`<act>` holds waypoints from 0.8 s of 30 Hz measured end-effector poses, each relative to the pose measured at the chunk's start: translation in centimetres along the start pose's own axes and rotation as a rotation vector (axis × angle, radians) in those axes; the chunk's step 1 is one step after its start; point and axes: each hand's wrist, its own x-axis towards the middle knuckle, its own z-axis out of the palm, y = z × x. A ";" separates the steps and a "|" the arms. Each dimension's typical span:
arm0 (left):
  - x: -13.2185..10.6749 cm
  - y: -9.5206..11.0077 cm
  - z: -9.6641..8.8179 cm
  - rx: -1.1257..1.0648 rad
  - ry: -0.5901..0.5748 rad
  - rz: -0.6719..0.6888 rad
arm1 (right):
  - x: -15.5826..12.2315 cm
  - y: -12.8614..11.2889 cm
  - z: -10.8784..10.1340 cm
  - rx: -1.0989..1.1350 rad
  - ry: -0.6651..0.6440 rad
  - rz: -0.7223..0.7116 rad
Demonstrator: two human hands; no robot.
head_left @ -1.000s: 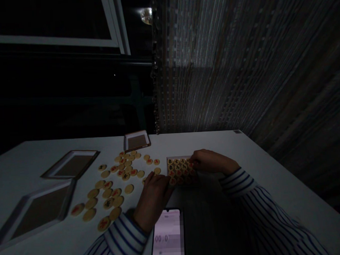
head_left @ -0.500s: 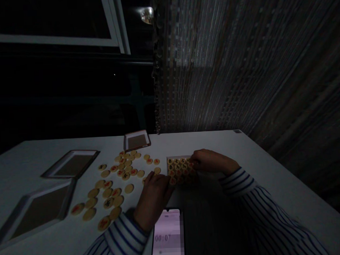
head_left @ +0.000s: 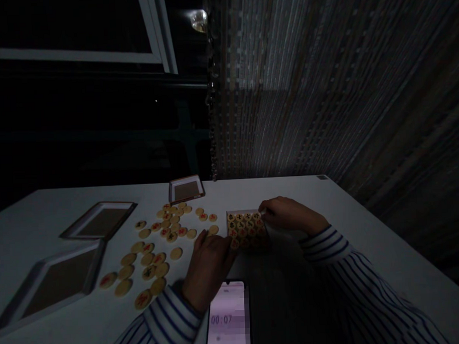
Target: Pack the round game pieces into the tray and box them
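Note:
A shallow box (head_left: 228, 217) at mid-table holds rows of round Chinese chess pieces (head_left: 248, 225) with black and red characters; its near part lies in shadow. Beside its left near corner is my left hand (head_left: 209, 263), fingers bent and closed, one digit reaching to the box edge. The left fingertips are partly hidden. At the far right corner of the box, my right hand (head_left: 291, 214) has its fingers curled and pressed together; whatever is between them is hidden. Loose chess pieces (head_left: 175, 253) lie scattered left of the box, some with plain side up.
Three shallow box parts stand left and behind: a near tray (head_left: 92, 267), another tray (head_left: 99, 220) and a small tray (head_left: 185, 189) at the back. A phone (head_left: 222, 305) showing a timer lies in front. A string curtain (head_left: 279, 90) hangs behind the white table (head_left: 368, 267).
My right hand has shifted slightly right, off the box's right column, uncovering more of the piece there. My left hand is almost unmoved. The whole view has shifted a little.

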 end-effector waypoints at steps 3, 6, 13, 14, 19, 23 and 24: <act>-0.1 0.0 0.0 0.007 0.003 0.009 | 0.2 0.0 0.5 -0.043 -0.006 0.048; -0.1 0.1 -0.1 0.016 0.008 0.008 | 0.6 0.0 1.2 -0.067 -0.012 0.058; 0.0 0.1 0.0 0.009 -0.008 0.003 | 1.2 0.0 2.2 -0.025 -0.054 0.036; 0.0 0.1 0.1 0.005 -0.008 0.000 | 1.3 0.0 2.2 -0.019 -0.056 0.038; 0.0 -0.1 0.3 -0.013 0.005 0.007 | 1.4 -0.1 2.3 0.000 -0.061 0.056; -0.1 -0.1 0.4 -0.006 0.020 0.012 | 1.4 0.0 2.4 -0.004 -0.050 0.049; -0.1 -0.1 0.4 -0.007 0.021 0.014 | 1.4 0.0 2.5 -0.008 -0.045 0.042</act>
